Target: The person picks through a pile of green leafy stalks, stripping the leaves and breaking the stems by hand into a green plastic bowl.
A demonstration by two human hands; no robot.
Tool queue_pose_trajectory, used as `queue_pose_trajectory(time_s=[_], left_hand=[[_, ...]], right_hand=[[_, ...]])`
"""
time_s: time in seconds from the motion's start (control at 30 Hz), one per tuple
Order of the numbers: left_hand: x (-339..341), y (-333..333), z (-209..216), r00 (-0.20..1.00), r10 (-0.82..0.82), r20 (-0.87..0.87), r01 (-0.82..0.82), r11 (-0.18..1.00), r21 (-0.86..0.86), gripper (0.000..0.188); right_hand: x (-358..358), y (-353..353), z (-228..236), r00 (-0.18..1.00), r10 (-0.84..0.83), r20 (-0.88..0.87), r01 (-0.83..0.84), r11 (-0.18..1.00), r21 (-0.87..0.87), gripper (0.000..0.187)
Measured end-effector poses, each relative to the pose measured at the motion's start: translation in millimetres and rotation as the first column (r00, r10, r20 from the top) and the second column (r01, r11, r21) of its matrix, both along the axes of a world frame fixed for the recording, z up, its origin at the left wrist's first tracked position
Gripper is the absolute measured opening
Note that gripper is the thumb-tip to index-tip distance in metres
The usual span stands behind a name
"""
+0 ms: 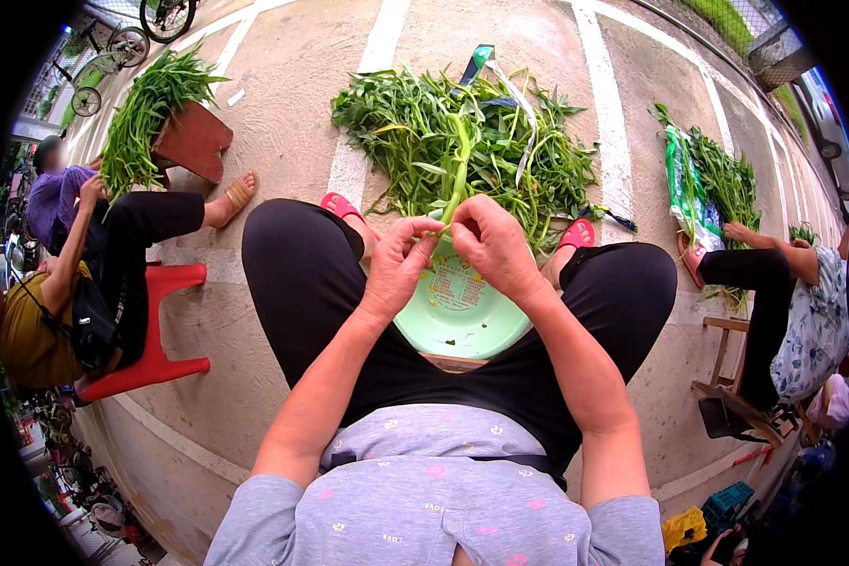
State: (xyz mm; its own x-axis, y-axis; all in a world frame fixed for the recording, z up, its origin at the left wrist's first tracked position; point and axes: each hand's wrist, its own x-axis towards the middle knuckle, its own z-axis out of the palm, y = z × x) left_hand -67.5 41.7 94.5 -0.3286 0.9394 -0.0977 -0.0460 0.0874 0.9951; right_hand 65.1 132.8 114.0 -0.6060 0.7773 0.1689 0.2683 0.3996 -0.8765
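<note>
While a mint basin (457, 328) sits below, left hand (398, 269) and right hand (500, 250) both got fingers (417, 226) pinching one green stem (459, 174).

Head view — the left fisheye of a head-worn pair — looked steeply down past the wearer's shirt (424, 514), near the green basin (495, 325), paved ground (288, 99) spreading beyond.

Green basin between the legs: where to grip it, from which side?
Probably the basin's near rim, from above on the near side: that curved edge lies exposed, while the left hand and right hand cover its far part.
</note>
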Motion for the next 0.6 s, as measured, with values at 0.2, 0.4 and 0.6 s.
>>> queue_pose_trajectory(time_s=[0.2,0.4,0.6], left_hand=[[-2.9,-3.0,-0.1,1.000,-0.013,-0.014,0.012,0.998,-0.066,0.014],[-3.2,-2.2,5.5,0.999,-0.031,0.021,0.032,0.997,-0.071,0.013],[-2.5,-2.0,2.9,1.000,-0.012,0.010,0.013,0.999,-0.032,0.014]], right_hand=[[8.1,19.2,16.3,0.970,-0.124,-0.209,-0.001,0.860,-0.510,0.009],[7.2,12.0,7.5,0.998,0.069,-0.014,-0.069,0.997,-0.041,0.007],[5.5,5.9,10.5,0.976,0.109,0.190,-0.164,0.940,0.299,0.010]])
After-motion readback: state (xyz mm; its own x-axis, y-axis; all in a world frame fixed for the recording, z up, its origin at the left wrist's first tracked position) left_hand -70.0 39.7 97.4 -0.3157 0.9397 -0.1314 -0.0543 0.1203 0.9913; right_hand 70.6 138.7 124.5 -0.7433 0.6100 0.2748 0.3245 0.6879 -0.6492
